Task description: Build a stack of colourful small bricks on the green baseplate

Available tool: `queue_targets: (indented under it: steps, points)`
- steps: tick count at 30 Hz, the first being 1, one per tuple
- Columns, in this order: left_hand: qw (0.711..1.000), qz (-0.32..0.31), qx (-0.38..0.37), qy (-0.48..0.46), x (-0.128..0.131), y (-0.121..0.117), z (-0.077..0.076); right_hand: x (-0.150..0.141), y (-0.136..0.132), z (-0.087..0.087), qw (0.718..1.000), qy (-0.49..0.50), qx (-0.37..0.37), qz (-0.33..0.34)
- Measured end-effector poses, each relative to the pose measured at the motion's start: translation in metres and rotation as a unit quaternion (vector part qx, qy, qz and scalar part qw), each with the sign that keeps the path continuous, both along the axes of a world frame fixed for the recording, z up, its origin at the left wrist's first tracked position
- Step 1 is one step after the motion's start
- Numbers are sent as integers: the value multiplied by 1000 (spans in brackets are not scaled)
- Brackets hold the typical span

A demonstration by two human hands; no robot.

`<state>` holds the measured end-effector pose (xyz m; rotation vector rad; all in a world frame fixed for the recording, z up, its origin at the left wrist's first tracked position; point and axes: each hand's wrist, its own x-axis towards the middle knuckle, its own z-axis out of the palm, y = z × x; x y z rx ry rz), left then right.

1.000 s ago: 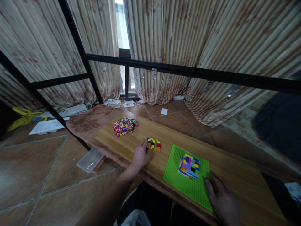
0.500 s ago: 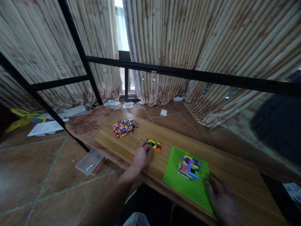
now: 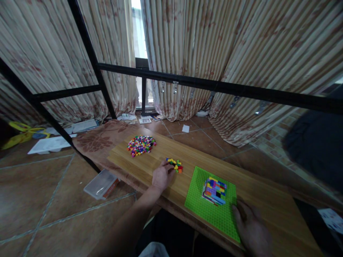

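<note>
— Where's my left hand (image 3: 160, 176)?
— On the bench (image 3: 150, 162), fingers curled at the small cluster of bricks (image 3: 174, 165); I can't tell whether they grip one.
— And my right hand (image 3: 250, 228)?
— Lying flat and open on the near corner of the green baseplate (image 3: 206, 208), beside the brick build (image 3: 214, 191). The big brick pile (image 3: 140, 144) sits farther left.

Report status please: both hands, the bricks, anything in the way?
Left hand open, fingertips at small brick cluster. Right hand flat on green baseplate edge, beside the brick build. Big brick pile apart, nothing blocking.
</note>
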<state>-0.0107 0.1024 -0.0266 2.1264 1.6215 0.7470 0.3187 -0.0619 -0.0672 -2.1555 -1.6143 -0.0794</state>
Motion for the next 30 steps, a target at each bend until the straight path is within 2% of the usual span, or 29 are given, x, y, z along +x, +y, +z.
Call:
queue_targets:
  steps: [8,16,30]
  points:
    - [999,26,-15,-12,4,3,2,9,0,-10,1000,-5,-3,14]
    - [1000,22,-3,-12,4,2,2,5,-2,-6,1000,13,-11,6]
    - [1000,11,16,13,11,2,-1,12,0,-11,1000,10,-15,10]
